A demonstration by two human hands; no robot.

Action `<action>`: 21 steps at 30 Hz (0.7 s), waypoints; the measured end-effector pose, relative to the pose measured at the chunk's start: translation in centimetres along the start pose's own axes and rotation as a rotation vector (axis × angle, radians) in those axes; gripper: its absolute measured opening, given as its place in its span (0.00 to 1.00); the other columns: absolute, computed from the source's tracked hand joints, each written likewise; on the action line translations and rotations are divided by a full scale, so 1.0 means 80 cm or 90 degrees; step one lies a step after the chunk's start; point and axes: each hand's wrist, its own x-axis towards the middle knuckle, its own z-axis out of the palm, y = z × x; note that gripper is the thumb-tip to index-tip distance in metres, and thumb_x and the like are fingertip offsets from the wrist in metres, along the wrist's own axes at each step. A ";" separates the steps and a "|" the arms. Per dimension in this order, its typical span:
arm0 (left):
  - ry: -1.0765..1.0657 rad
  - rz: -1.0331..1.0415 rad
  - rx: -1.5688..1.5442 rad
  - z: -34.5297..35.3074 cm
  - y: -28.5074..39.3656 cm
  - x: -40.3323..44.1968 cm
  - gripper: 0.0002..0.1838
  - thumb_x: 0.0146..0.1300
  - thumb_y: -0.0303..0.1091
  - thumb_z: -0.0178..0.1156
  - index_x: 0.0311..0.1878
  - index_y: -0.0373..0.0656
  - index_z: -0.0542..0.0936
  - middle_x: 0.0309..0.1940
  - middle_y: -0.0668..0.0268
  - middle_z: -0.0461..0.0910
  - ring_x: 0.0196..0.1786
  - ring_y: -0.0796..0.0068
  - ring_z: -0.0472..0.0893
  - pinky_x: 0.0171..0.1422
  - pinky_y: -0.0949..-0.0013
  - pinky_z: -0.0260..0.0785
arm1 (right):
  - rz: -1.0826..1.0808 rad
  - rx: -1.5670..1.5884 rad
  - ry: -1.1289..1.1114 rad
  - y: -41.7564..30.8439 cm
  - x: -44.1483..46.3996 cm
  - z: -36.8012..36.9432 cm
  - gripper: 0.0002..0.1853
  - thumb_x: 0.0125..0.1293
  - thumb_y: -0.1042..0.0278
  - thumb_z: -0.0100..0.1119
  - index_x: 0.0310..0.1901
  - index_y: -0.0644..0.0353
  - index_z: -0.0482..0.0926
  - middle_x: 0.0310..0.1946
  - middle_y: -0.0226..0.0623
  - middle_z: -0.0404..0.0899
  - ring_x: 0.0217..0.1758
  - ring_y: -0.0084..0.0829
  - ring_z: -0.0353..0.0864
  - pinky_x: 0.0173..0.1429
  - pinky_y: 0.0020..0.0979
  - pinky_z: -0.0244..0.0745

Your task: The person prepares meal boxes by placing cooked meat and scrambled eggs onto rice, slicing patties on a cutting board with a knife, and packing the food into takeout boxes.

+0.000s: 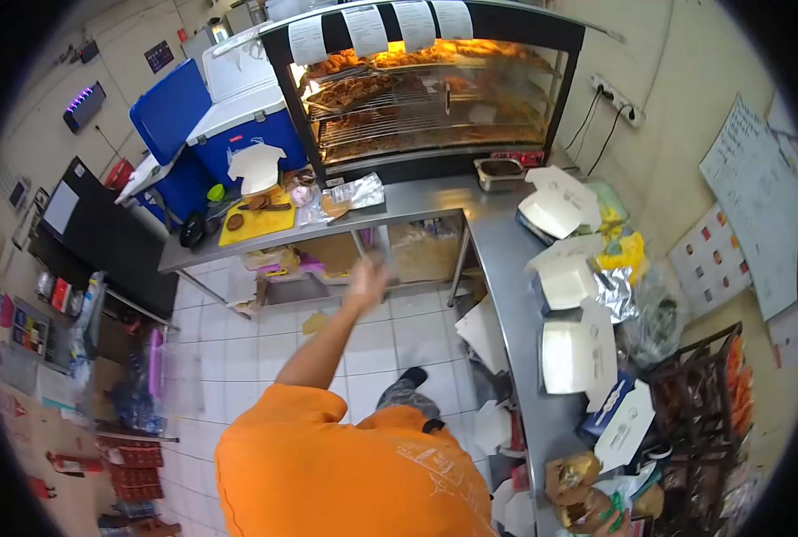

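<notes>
My left arm reaches forward from an orange sleeve, and my left hand (367, 282) is over the floor in front of the steel counter (421, 204). Motion smears its fingers, and I make out nothing in it. At the bottom right edge, part of my right hand (621, 526) is beside a brown open container (587, 512) and a small green item (610, 510). The frame cuts this hand off, so its grip is hidden. A yellow cutting board (257, 228) on the counter carries brown patties (257, 203). Crumpled foil (363, 190) lies beside it.
A glass food warmer (430, 98) with lit shelves stands behind the counter. Blue cool boxes (242, 143) are to its left. Several open white takeaway boxes (578, 356) line the right-hand counter (506, 295). A dark rack (699, 394) is beyond them.
</notes>
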 end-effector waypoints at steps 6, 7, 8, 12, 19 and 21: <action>0.264 -0.137 -0.358 -0.200 0.136 0.378 0.38 0.64 0.52 0.70 0.68 0.35 0.72 0.52 0.51 0.83 0.51 0.61 0.83 0.58 0.61 0.74 | 0.034 0.132 -0.116 -0.123 0.010 -0.025 0.21 0.74 0.57 0.61 0.57 0.68 0.82 0.50 0.56 0.85 0.52 0.54 0.84 0.58 0.45 0.77; 0.203 -0.209 -0.488 -0.213 0.150 0.417 0.38 0.63 0.50 0.72 0.69 0.35 0.72 0.50 0.53 0.84 0.51 0.64 0.83 0.57 0.63 0.74 | 0.031 0.166 -0.140 -0.143 0.008 -0.022 0.22 0.74 0.57 0.60 0.58 0.68 0.82 0.51 0.56 0.85 0.53 0.54 0.84 0.59 0.45 0.77; 0.200 -0.190 -0.479 -0.212 0.152 0.452 0.38 0.62 0.46 0.74 0.70 0.35 0.70 0.51 0.54 0.84 0.50 0.67 0.83 0.56 0.65 0.74 | 0.068 0.185 -0.176 -0.177 0.005 -0.026 0.23 0.74 0.55 0.59 0.61 0.67 0.81 0.55 0.57 0.83 0.55 0.53 0.83 0.61 0.45 0.76; 0.222 -0.194 -0.504 -0.186 0.147 0.571 0.36 0.59 0.36 0.76 0.68 0.35 0.72 0.51 0.55 0.84 0.47 0.71 0.82 0.54 0.69 0.74 | 0.034 0.324 -0.230 -0.245 0.006 0.022 0.26 0.76 0.50 0.57 0.62 0.67 0.79 0.55 0.54 0.83 0.55 0.50 0.83 0.62 0.41 0.75; 0.238 -0.061 -0.605 -0.099 0.102 0.627 0.15 0.66 0.33 0.70 0.50 0.34 0.82 0.41 0.60 0.86 0.40 0.77 0.79 0.46 0.68 0.72 | -0.080 0.310 -0.192 -0.326 0.003 0.029 0.22 0.76 0.56 0.59 0.58 0.70 0.79 0.46 0.53 0.85 0.46 0.43 0.85 0.54 0.40 0.78; 0.290 -0.049 -0.566 -0.120 0.126 0.595 0.13 0.67 0.33 0.69 0.48 0.34 0.82 0.38 0.63 0.85 0.38 0.77 0.78 0.45 0.67 0.71 | -0.106 0.318 -0.179 -0.319 -0.008 0.035 0.23 0.76 0.56 0.59 0.57 0.71 0.79 0.41 0.51 0.86 0.41 0.40 0.85 0.50 0.41 0.79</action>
